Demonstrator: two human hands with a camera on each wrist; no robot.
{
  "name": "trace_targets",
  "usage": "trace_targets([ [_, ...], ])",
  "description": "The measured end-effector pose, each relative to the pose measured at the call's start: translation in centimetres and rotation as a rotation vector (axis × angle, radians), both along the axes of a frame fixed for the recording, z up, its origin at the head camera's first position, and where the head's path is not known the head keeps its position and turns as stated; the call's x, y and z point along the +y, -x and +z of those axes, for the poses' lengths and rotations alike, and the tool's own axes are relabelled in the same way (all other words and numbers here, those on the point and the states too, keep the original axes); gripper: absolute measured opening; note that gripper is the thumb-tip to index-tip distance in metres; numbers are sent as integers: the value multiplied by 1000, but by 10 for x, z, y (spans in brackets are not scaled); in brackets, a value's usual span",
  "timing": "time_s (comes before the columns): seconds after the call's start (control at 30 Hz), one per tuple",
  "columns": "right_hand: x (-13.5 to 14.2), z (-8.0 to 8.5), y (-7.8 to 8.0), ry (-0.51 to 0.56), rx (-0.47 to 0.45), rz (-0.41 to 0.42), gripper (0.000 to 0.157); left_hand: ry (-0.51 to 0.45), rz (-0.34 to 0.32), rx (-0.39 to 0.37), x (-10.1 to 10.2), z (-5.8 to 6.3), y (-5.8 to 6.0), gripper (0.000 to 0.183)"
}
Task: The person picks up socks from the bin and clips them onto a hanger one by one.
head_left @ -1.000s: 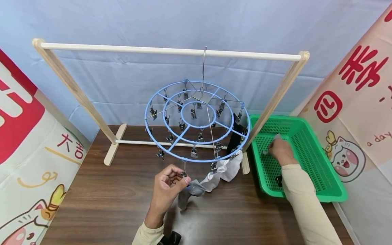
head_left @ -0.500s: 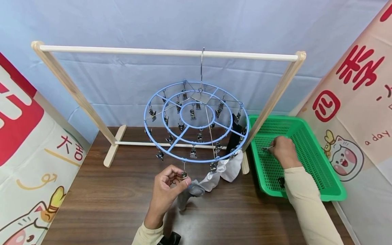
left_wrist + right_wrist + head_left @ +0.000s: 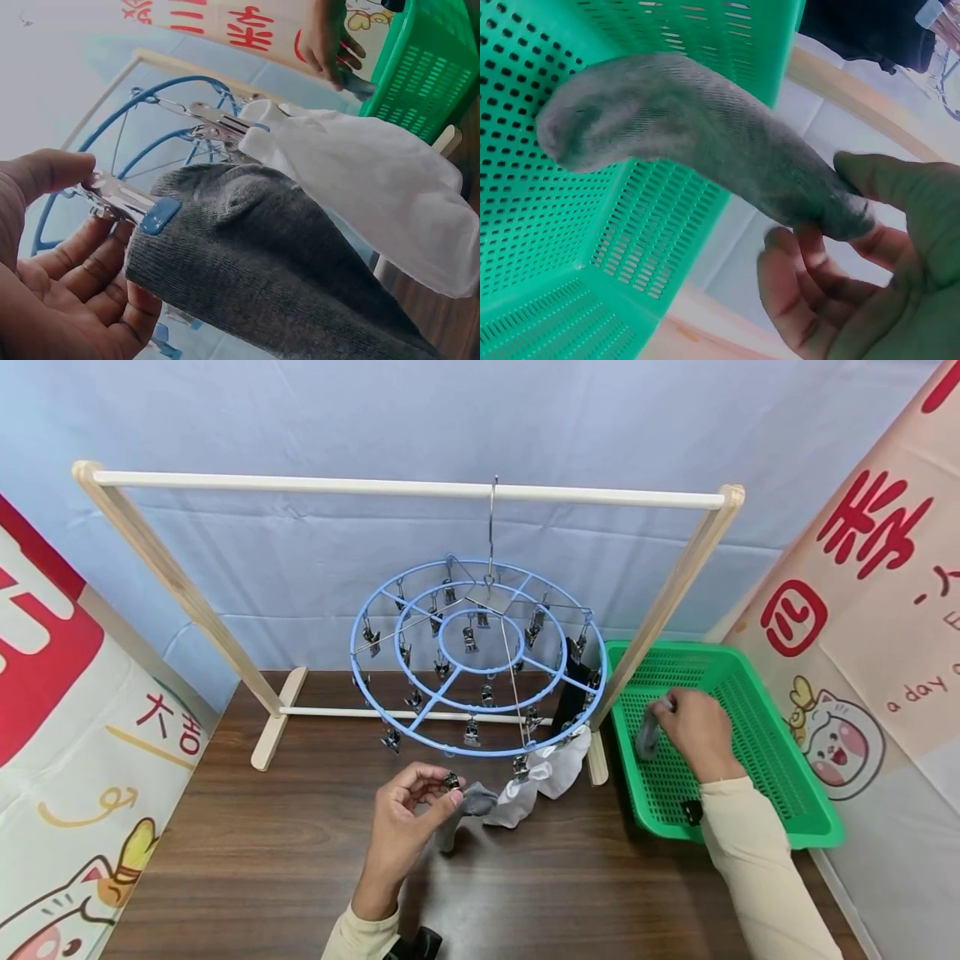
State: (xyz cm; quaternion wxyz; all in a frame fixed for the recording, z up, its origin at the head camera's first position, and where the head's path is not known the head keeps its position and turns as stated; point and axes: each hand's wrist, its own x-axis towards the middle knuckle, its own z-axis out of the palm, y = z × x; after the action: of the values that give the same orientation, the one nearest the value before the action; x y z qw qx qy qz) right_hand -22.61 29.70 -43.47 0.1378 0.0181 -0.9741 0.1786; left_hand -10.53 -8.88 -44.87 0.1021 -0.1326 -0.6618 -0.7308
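Observation:
My left hand pinches a metal clip at the front rim of the round blue clip hanger. In the left wrist view, the clip's blue-tipped end bites the cuff of a dark grey sock, which hangs down. Beside it a white sock hangs from another clip. My right hand, over the green basket, grips a second grey sock by one end between thumb and fingers. The sock's other end dangles into the basket in the right wrist view.
A wooden rack carries the hanger by its hook. A black sock hangs at the hanger's right side, and many clips dangle around the rings. A small black item lies in the basket. Printed banners stand at both sides.
My right hand has drawn the grey sock up and slightly right, so more of it now hangs from the fingers. The left hand stays at its clip. The head view has shifted slightly.

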Motion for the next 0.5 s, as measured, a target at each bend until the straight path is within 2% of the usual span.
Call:
trace_targets([
  [0.1,-1,0,-4,11,71,-28,26,3,9,-8,0,-1,1,19],
  [0.2,-1,0,-6,42,148,-59,26,5,22,-12,0,-1,2,20],
  [0.33,-1,0,-7,105,256,-62,18,9,39,-16,0,-1,3,21],
  [0.5,-3,2,-11,201,325,-63,15,8,53,-24,1,-1,3,22],
])
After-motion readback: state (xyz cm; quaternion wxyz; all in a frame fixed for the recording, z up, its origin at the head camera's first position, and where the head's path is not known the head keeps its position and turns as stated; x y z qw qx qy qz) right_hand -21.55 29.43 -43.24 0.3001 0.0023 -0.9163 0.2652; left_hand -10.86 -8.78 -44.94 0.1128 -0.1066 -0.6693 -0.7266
